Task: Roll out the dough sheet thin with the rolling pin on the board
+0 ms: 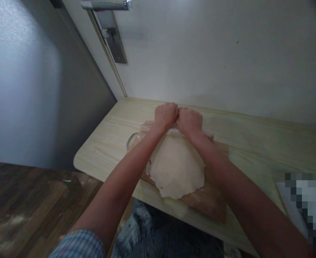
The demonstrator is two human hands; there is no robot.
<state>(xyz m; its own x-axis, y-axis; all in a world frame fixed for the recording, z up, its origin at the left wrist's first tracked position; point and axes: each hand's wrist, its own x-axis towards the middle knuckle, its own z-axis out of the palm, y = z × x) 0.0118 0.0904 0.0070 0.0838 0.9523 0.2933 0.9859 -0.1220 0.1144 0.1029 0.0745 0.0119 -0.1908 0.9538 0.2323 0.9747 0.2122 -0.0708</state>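
A thin sheet of pale dough [178, 165] lies over a wooden cutting board [211, 206], its uneven near edge hanging close to the board's front. At the far side the dough is wound around a rolling pin [210, 136], which is mostly hidden. My left hand [165, 114] is closed over the middle of this roll. Right beside it, almost touching, my right hand [190, 120] is also closed on the roll. Both arms reach forward over the board, and the fingertips are out of sight.
Beneath the board is a light wood table [101, 147] with a rounded left corner. A metal handle loop [129, 140] sticks out at the board's left. Behind stands a white door [214, 53] with a metal lever handle [106, 5]. A pixelated object [315, 204] is at the right.
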